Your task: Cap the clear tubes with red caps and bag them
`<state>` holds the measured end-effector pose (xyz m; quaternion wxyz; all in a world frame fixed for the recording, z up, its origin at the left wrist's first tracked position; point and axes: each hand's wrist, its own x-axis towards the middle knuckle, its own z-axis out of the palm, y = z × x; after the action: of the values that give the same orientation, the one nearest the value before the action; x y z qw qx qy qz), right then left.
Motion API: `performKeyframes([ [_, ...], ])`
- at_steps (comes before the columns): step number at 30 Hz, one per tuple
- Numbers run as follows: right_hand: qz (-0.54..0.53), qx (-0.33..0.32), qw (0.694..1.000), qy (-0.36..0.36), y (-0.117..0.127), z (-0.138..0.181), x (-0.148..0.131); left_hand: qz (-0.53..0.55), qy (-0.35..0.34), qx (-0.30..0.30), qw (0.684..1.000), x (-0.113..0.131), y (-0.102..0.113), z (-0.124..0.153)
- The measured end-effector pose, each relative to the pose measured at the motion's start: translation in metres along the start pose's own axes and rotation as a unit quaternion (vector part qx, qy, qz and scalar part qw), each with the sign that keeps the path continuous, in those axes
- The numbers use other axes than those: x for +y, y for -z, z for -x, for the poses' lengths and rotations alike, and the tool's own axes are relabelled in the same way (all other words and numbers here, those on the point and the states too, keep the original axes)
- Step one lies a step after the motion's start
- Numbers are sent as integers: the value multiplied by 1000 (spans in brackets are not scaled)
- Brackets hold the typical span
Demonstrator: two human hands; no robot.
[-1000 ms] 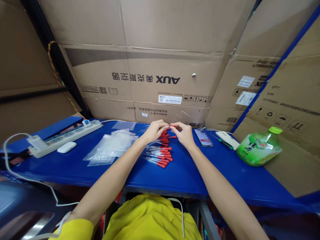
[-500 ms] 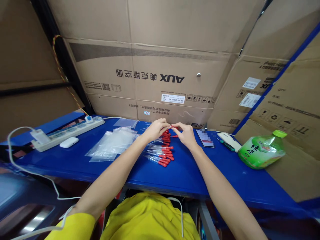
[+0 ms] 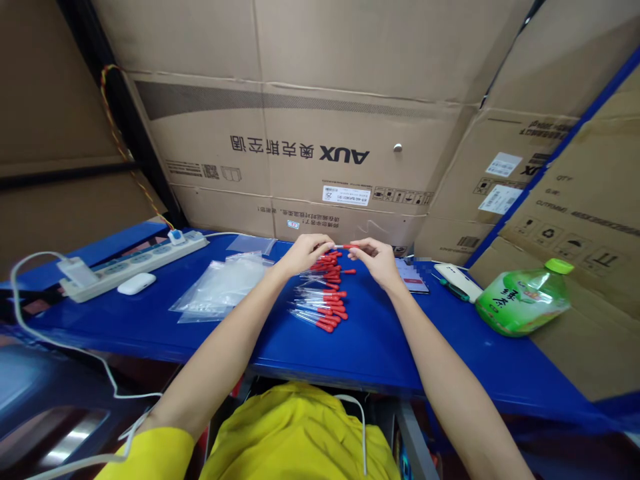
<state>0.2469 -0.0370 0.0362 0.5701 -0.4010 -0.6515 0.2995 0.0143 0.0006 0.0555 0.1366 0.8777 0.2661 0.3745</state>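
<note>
A dropper (image 3: pixel 349 247) with a clear tube and a red bulb lies level between my two hands, above the back of the pile. The fingertips of my left hand (image 3: pixel 309 253) are closed on its clear tube end. By the red bulb, the thumb and fingers of my right hand (image 3: pixel 375 260) pinch the other end. Below my hands lies a column of similar droppers (image 3: pixel 330 310), bulbs to the right and clear tubes to the left. One dropper's bulb (image 3: pixel 349 271) sticks out to the right of the others.
Clear zip bags (image 3: pixel 225 287) lie left of the droppers on the blue table (image 3: pixel 370 347). A power strip (image 3: pixel 140 263) and white case (image 3: pixel 137 283) are farther left. A phone (image 3: pixel 413 277) and green bottle (image 3: pixel 523 300) stand to the right. Cardboard (image 3: pixel 300 113) walls the back.
My hands have drawn slightly apart, and the dropper between them now shows its red bulb and part of its tube. The pile looks much the same.
</note>
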Motion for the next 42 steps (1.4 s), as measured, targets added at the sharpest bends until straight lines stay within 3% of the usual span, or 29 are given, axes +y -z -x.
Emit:
performKeyframes([
  [6,-35,0,999,-12,0,1,-3,8,-39,3,999,-3,0,-3],
  [42,-76,3,997,-14,-9,4,-3,46,-44,5,998,1,-4,-2],
])
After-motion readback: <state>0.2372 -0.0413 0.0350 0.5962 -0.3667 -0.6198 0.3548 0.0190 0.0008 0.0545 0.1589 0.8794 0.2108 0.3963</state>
